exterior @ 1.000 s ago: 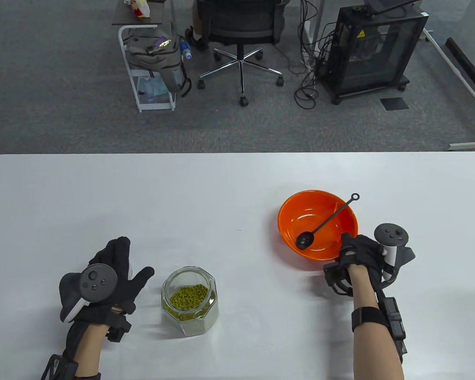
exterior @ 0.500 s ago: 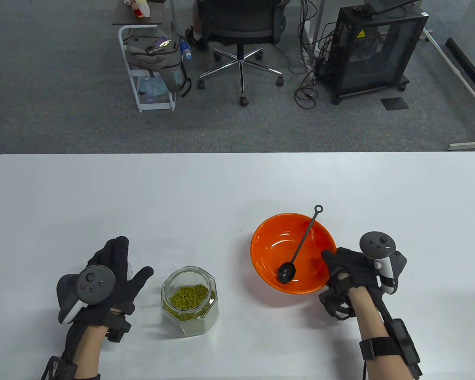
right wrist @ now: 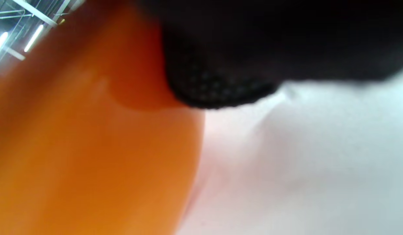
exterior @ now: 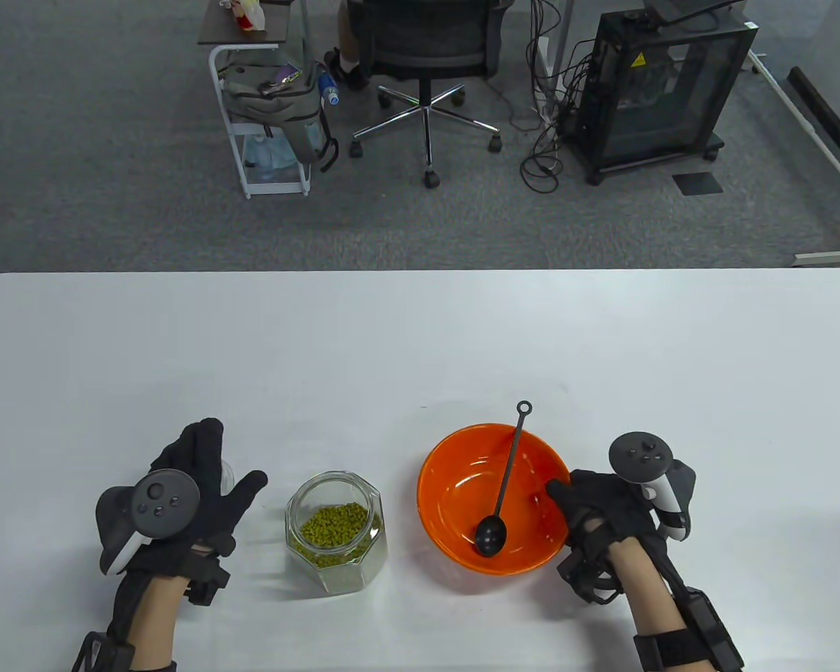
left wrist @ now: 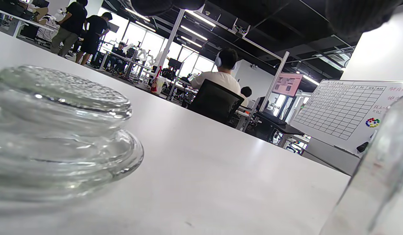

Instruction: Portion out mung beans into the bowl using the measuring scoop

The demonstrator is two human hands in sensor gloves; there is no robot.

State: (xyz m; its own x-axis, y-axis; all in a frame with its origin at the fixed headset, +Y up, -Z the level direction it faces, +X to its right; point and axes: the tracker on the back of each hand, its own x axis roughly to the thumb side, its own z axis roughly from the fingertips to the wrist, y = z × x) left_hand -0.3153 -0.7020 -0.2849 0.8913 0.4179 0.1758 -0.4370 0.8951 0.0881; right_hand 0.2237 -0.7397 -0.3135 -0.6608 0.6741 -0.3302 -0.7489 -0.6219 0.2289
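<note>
An open glass jar [exterior: 336, 535] of green mung beans [exterior: 332, 525] stands near the table's front, left of centre. Right beside it is the orange bowl [exterior: 448, 451], with the black measuring scoop [exterior: 502, 490] lying inside and its ringed handle sticking out over the far rim. My right hand [exterior: 567, 497] grips the bowl's right rim, thumb inside; the right wrist view shows the bowl wall [right wrist: 90, 147] against a gloved finger [right wrist: 221, 75]. My left hand [exterior: 210, 469] lies open, fingers straight, over the glass lid [left wrist: 58, 130] on the table left of the jar [left wrist: 377, 182].
The white table [exterior: 420, 336] stretches far behind the objects. Beyond its far edge stand an office chair [exterior: 427, 49], a small cart [exterior: 266, 126] and a black cabinet [exterior: 658, 91] on the floor.
My right hand has dragged the bowl, scoop inside, toward the front and left until it sits beside the jar. The left hand has barely moved.
</note>
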